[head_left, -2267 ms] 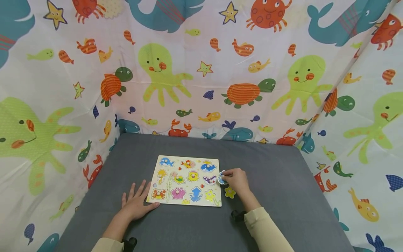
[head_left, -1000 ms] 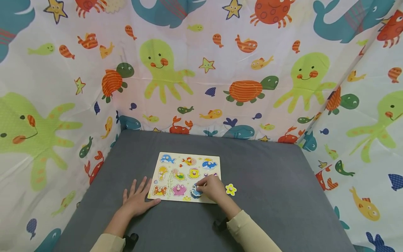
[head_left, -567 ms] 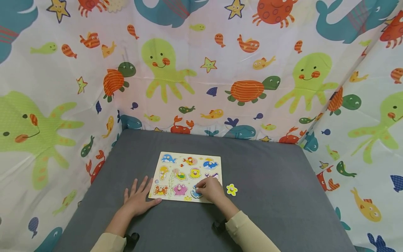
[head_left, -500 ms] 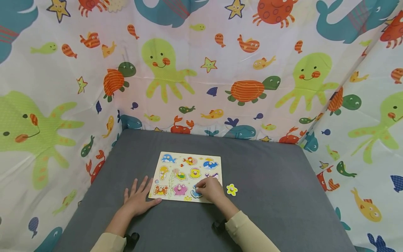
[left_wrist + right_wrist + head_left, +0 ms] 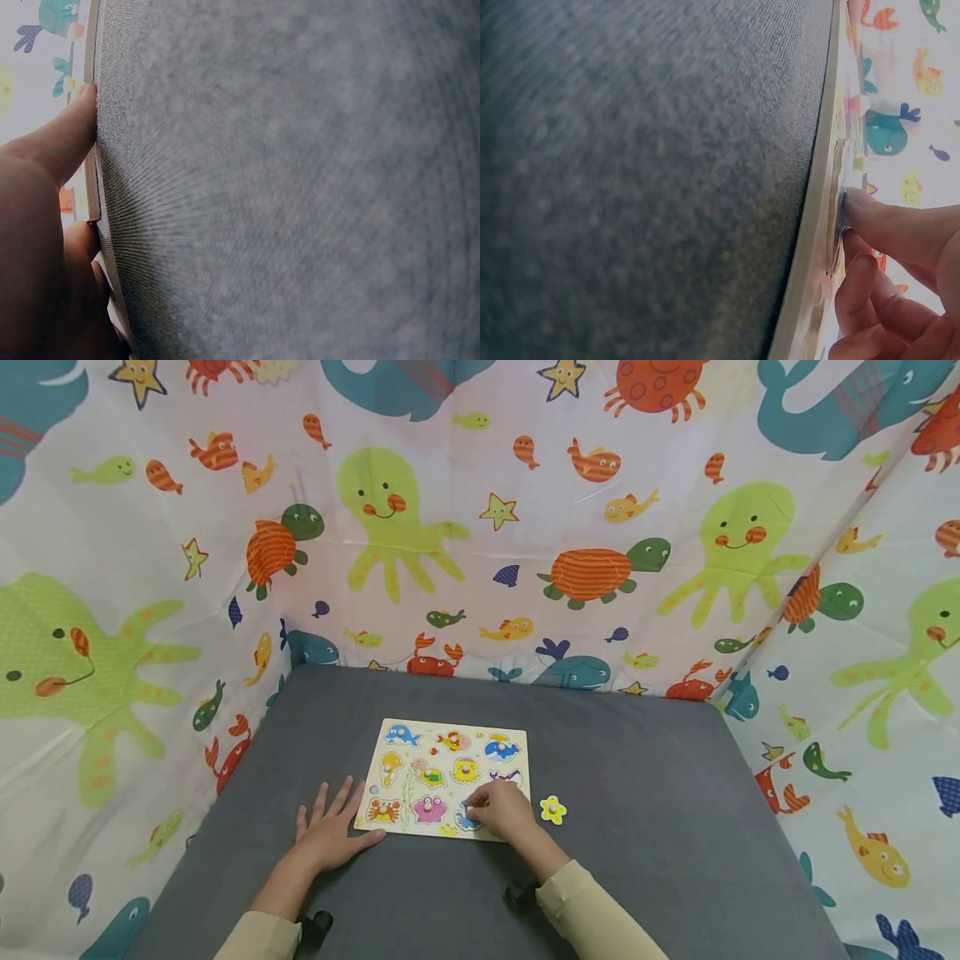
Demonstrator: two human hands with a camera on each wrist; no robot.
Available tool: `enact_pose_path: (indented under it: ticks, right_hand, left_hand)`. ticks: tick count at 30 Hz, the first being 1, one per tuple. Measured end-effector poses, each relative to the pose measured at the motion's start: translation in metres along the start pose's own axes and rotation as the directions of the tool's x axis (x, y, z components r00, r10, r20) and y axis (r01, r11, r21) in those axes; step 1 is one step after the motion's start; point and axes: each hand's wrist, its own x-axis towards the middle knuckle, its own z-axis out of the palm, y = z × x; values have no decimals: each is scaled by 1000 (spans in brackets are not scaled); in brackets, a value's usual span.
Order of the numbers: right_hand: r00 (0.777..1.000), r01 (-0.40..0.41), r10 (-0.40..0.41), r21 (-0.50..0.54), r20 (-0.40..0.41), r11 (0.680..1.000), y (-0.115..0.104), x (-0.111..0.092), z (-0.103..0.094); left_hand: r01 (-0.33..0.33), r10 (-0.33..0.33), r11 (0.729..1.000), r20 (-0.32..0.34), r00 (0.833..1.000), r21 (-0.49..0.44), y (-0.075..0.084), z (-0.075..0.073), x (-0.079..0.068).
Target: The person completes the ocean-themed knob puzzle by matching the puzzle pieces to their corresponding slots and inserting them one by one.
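Note:
A wooden knob puzzle board (image 5: 442, 735) with sea-animal pieces lies on the grey cloth. My right hand (image 5: 504, 810) pinches the knob of a blue puzzle piece (image 5: 468, 820) over the board's bottom row. In the right wrist view the piece's edge (image 5: 835, 202) stands slightly proud of the board, and my thumb and forefinger meet at its top. The fingers hide part of the piece and the purple-finned one behind. My left hand (image 5: 324, 839) lies with fingers spread at the board's lower left corner, its thumb touching the board's edge (image 5: 91, 180). A yellow star piece (image 5: 553, 810) lies right of the board.
Grey cloth (image 5: 637, 827) covers the table. A white curtain (image 5: 510, 510) printed with sea animals stands around its back and sides. Dark straps (image 5: 313, 930) show at both wrists below the cream sleeves (image 5: 600, 910).
My right hand has carried the blue piece from beside the board's right edge to the bottom row, then held almost still there. The left hand keeps its place; the view has tilted slightly.

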Motion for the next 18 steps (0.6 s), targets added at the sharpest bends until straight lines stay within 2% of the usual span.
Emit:
enact_pose_path:
  ticks: [7, 18]
  right_hand:
    - [1000, 10, -10, -43, -3, 999, -1, -1, -2]
    - [999, 22, -22, -13, 26, 1000, 1, -1, -3]
  left_hand:
    - [-3, 3, 1000, -4, 1000, 10, 0, -1, 2]
    - [-6, 6, 1000, -11, 1000, -15, 1, 0, 0]
